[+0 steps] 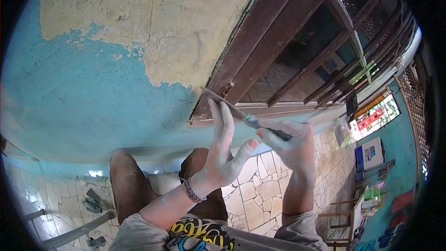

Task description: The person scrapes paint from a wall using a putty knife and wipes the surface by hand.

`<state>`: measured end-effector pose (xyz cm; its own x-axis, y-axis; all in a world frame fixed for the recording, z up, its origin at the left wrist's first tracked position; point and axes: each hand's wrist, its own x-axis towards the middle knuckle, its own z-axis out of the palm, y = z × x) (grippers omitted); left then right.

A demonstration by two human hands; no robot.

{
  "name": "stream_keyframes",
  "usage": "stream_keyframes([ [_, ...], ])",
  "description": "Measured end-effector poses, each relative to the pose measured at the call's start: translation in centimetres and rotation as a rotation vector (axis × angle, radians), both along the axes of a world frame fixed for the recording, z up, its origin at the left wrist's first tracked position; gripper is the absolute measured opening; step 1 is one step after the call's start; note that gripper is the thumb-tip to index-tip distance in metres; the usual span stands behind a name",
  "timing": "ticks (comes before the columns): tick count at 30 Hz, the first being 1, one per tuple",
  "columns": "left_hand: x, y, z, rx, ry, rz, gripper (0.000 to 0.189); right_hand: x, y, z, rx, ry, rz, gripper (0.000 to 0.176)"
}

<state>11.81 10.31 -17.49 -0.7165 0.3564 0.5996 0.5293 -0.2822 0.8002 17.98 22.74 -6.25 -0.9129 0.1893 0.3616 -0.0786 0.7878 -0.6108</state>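
Note:
My right hand (292, 148) grips the dark handle of a scraper (267, 128), which has a green band where the handle meets the metal. Its blade slants up and left, with the tip at the lower corner of the brown wooden window frame (274, 42). Fingers stretched out and thumb spread, my left hand (224, 151) has its fingertips right at the blade. Both hands are coated in pale dust. Behind them is the wall (88, 93), blue paint below and a bare cream patch (121, 14) above with a ragged edge.
Below me is a floor of irregular pale tiles (260, 195). At lower left lie a metal-bladed tool (94, 196) and a grey bar (76, 232). To the right stand a white and blue box (370, 153) and a wooden stand (341, 214) near several household items. Barred window panes reach overhead.

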Motion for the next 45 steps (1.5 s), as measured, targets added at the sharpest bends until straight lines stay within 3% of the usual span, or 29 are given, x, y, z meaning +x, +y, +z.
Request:
stream_keyframes([
  [4, 0.3, -0.1, 0.4, -0.028, -0.027, 0.117, 0.094, -1.4, -0.5, -0.6, 0.042, -0.015, 0.095, 0.019],
  [8, -0.1, -0.8, 0.2, -0.021, -0.006, 0.017, 0.093, 0.0, -0.5, 0.9, 0.023, -0.041, -0.012, 0.02],
  [12, -0.4, -0.3, 0.1, 0.003, 0.005, 0.038, 0.093, -1.0, -0.2, -0.7, 0.037, 0.064, 0.078, 0.019],
  [15, -0.2, -0.2, 0.0, -0.011, 0.017, 0.013, 0.092, 0.0, -0.1, 0.4, -0.008, -0.034, -0.017, 0.019],
  [24, 0.0, 0.1, 0.2, -0.016, 0.0, 0.05, 0.091, -0.8, 0.3, -0.9, 0.088, 0.078, 0.081, 0.023],
  [27, 0.3, 0.2, 0.1, -0.027, -0.013, 0.049, 0.092, -0.6, 0.0, -0.9, 0.016, -0.022, 0.065, 0.023],
  [31, 0.6, -0.2, 0.1, -0.008, -0.022, -0.024, 0.093, -0.5, 0.4, -1.3, -0.022, 0.067, 0.093, 0.02],
  [34, 1.0, 0.2, -0.1, -0.018, -0.066, 0.133, 0.091, -1.6, -0.1, -2.3, 0.065, 0.019, 0.149, 0.019],
  [38, 0.5, -0.8, -0.2, -0.037, -0.03, 0.01, 0.093, -0.2, 0.4, -1.6, -0.103, -0.026, 0.034, 0.019],
  [41, 0.4, -0.5, -0.3, -0.035, -0.056, 0.197, 0.092, -2.1, -0.6, -3.3, 0.045, 0.002, 0.124, 0.019],
  [45, 0.0, -1.7, -0.9, -0.085, -0.013, 0.02, 0.098, -0.9, 0.4, -3.2, -0.143, 0.034, 0.096, 0.019],
])
